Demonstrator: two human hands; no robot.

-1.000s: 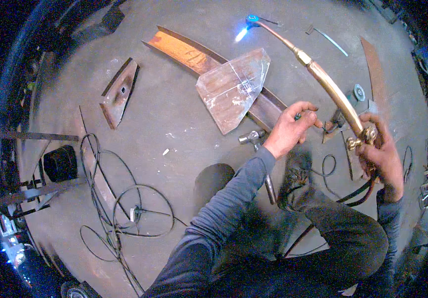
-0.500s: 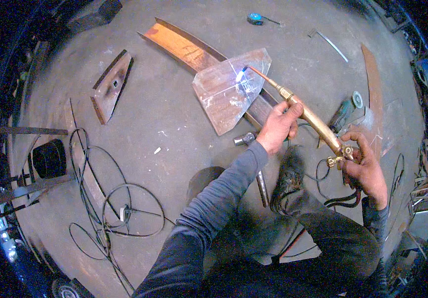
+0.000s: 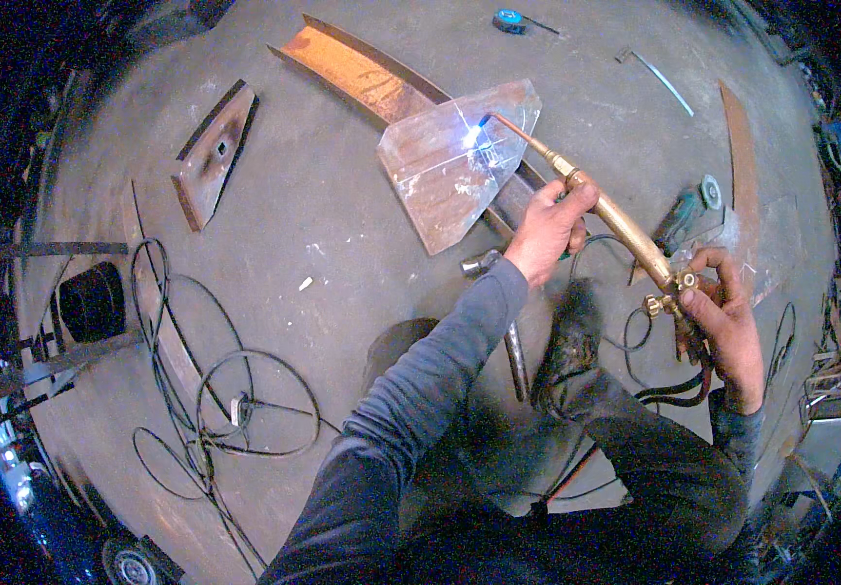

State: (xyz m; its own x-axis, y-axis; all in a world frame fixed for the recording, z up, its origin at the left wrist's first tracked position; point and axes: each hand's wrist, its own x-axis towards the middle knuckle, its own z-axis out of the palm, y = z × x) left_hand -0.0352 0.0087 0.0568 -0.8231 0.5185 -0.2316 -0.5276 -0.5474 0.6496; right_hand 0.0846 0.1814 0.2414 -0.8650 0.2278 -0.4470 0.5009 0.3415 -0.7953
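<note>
Evidently stiff and probably weighty, the torch (image 3: 632, 240) had its nozzle (image 3: 520, 135) over the plate (image 3: 440, 180), best held along the barrel (image 3: 610, 213); left hand (image 3: 549, 231) curled against that, right hand (image 3: 729, 327) half-closed round the valves (image 3: 686, 281).

Plate (image 3: 430, 200) across channel beam (image 3: 357, 73)

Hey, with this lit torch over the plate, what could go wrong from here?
Burns: the left hand is bare and grips the torch on the flame side, so heat might reach it.
Tipping: the plate lies across the channel, overhanging both sides, so a knock could shift it.
Flame change: the right hand is at the knobs, so a slip might turn one.
</note>
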